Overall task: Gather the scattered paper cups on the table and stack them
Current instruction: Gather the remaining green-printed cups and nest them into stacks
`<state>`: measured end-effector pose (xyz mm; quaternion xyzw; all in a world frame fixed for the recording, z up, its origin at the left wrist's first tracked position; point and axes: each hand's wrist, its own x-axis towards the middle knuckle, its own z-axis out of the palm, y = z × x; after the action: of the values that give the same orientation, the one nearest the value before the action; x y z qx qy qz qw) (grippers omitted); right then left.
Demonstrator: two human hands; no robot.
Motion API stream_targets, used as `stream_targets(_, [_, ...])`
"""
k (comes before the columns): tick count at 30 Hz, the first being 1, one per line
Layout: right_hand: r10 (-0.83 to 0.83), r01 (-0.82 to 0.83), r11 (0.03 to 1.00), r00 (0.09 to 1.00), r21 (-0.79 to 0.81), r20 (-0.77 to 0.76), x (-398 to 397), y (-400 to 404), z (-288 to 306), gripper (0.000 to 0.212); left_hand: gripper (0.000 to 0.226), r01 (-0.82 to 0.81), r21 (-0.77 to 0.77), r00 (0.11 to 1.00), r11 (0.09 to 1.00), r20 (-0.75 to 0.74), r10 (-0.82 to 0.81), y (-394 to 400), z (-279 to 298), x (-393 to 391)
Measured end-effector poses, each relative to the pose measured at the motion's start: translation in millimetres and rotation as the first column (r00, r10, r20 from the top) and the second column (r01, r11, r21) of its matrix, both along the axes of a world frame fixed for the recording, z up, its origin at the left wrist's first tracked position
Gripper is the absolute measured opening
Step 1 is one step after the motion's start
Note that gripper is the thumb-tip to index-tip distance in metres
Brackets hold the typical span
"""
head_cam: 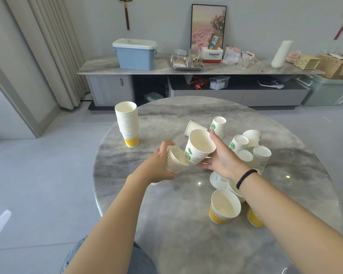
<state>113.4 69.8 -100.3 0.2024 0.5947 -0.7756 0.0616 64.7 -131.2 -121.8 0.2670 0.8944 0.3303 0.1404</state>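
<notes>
Held cup [200, 147]: white, green leaf print.
Tall stack [127, 123], left of centre: white, bottom cup yellow-striped.
Near cup [224, 206], lower right: white inside, yellow band, possibly striped.
Table [166, 214]: grey marbled.
Bin [135, 54], upper centre: blue.
Wristband [246, 177]: black.

Head view looks down, close over table [166, 119].

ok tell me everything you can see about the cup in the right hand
The cup is a white paper cup with a green leaf print and small green lettering on its side. It is empty, its inside plain white, its rim round and undented. It is held in the air above the table, tilted so its mouth faces up toward the camera. The right hand grips it from the right, thumb below. Its base points into the mouth of the short stack that the left hand holds.
</notes>
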Motion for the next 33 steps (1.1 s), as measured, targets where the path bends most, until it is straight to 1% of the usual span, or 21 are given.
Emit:
stream_targets(3, [-0.063, 0.064, 0.997, 0.998, 0.051, -0.026, -10, -11, -2, 0.056, 0.082, 0.012, 0.068, 1.000, 0.998, 0.009, -0.013, 6, 1, 4])
stream_targets(5, [-0.113, 0.116, 0.984, 0.993, 0.135, -0.036, -16, -18, 1, 0.050, 0.081, -0.019, 0.128, 1.000, 0.992, 0.013, 0.018, 8, 2, 5])
stream_targets(7, [-0.121, 0.124, 0.967, 0.992, 0.222, -0.030, -22, -25, 5, 0.042, 0.082, -0.056, 0.186, 0.998, 0.981, 0.013, 0.055, 6, 1, 2])
stream_targets(10, [-0.041, 0.037, 0.921, 0.999, 0.388, 0.001, -28, -33, 14, 0.044, 0.088, -0.066, 0.249, 0.997, 0.966, -0.015, 0.073, 1, 0, 0])
stream_targets(12, [0.049, -0.053, 0.852, 0.999, 0.522, 0.022, -33, -41, 20, 0.056, 0.090, -0.085, 0.272, 0.995, 0.959, -0.022, 0.094, -2, -1, -2])
stream_targets(14, [0.121, -0.107, 0.803, 0.993, 0.586, 0.014, -40, -53, 21, 0.062, 0.090, -0.136, 0.312, 0.989, 0.940, -0.014, 0.147, -6, -3, -4])
stream_targets(16, [0.188, -0.165, 0.804, 0.982, 0.571, 0.018, -46, -70, 21, 0.058, 0.089, -0.224, 0.359, 0.971, 0.906, 0.006, 0.238, -10, -7, -7])
stream_targets(18, [0.231, -0.219, 0.847, 0.972, 0.484, 0.036, -54, -86, 15, 0.050, 0.085, -0.328, 0.394, 0.943, 0.859, 0.077, 0.325, -15, -8, -11])
stream_targets(20, [0.232, -0.217, 0.890, 0.973, 0.401, 0.010, -59, -95, 9, 0.044, 0.078, -0.423, 0.421, 0.905, 0.802, 0.158, 0.395, -15, -9, -14])
stream_targets(22, [0.253, -0.223, 0.900, 0.967, 0.376, -0.034, -76, -117, 3, 0.042, 0.077, -0.490, 0.443, 0.868, 0.751, 0.168, 0.468, -31, -12, -28])
stream_targets(25, [0.276, -0.223, 0.870, 0.959, 0.439, -0.059, -82, -131, -1, 0.044, 0.093, -0.586, 0.403, 0.807, 0.703, 0.218, 0.549, -41, -23, -36])
stream_targets(27, [0.320, -0.248, 0.826, 0.946, 0.506, -0.058, -87, -140, -5, 0.045, 0.095, -0.631, 0.374, 0.775, 0.680, 0.262, 0.575, -50, -30, -40])
stream_targets(30, [0.386, -0.300, 0.740, 0.922, 0.603, -0.015, -90, -145, -12, 0.046, 0.091, -0.647, 0.343, 0.763, 0.681, 0.305, 0.571, -58, -36, -38])
stream_targets(33, [0.411, -0.310, 0.723, 0.911, 0.617, -0.025, -87, -142, -18, 0.046, 0.091, -0.625, 0.324, 0.780, 0.710, 0.302, 0.548, -63, -38, -35])
